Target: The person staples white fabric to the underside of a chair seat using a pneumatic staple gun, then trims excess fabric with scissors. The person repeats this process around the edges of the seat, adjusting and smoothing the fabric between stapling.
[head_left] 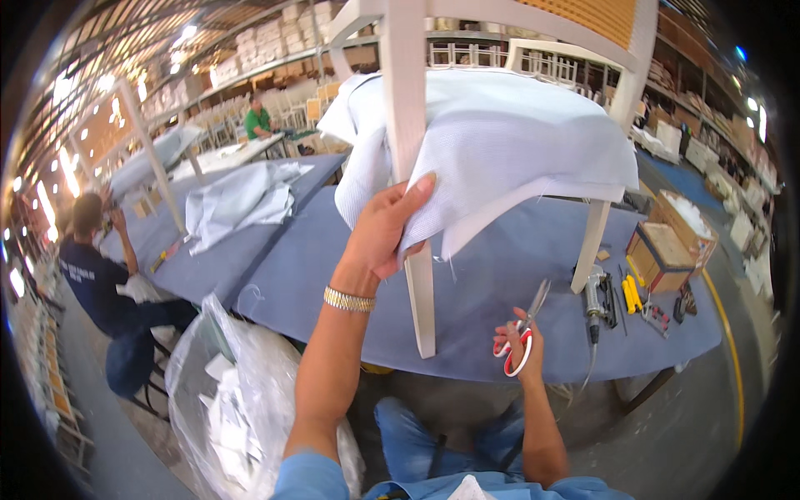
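Observation:
A white wooden chair (406, 92) stands on the blue-grey covered table (333, 250), its seat draped with pale blue, finely striped fabric (517, 142). Beside the near leg, my left hand (387, 221) pinches the fabric's hanging corner, thumb on top. Loose threads dangle from the cut edge. My right hand (525, 346) holds scissors (518, 350) with red and white handles, over the table's near edge. Their blades point up and away, apart from the fabric.
Right of the scissors lie an air stapler (593, 304), yellow-handled tools (631, 293) and a wooden box (660, 254). A clear plastic bag of scraps (233, 408) stands at the near left. A seated person (104, 267) works at the left beside another chair and piled fabric (246, 200).

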`<action>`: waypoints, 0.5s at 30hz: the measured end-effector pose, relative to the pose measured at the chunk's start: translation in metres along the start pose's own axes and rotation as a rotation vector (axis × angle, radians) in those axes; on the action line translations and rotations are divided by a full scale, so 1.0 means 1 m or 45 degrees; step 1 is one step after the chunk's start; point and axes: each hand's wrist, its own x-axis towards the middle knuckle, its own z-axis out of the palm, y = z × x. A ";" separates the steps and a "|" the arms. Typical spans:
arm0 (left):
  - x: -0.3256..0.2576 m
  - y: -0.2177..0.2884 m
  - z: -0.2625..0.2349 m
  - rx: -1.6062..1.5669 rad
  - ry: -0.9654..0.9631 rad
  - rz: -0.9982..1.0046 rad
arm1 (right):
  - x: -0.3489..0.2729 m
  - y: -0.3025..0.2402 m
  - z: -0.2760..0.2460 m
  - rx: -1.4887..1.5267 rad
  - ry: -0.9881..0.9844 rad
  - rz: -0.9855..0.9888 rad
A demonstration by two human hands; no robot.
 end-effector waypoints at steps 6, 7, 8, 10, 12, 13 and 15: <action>-0.006 -0.010 -0.027 0.185 -0.034 0.102 | -0.024 -0.103 0.089 -0.166 -0.380 -0.363; -0.006 -0.010 -0.031 0.209 -0.034 0.119 | -0.024 -0.115 0.099 -0.250 -0.404 -0.400; -0.007 -0.011 -0.034 0.237 -0.026 0.139 | -0.024 -0.122 0.109 -0.329 -0.438 -0.436; -0.008 -0.012 -0.034 0.267 -0.028 0.157 | -0.022 -0.132 0.125 -0.359 -0.449 -0.404; -0.010 -0.012 -0.034 0.280 -0.054 0.169 | -0.019 -0.139 0.135 -0.375 -0.441 -0.403; -0.011 -0.010 -0.035 0.308 -0.068 0.165 | -0.018 -0.142 0.139 -0.384 -0.427 -0.415; -0.015 -0.008 -0.037 0.351 -0.089 0.164 | -0.018 -0.147 0.144 -0.388 -0.397 -0.442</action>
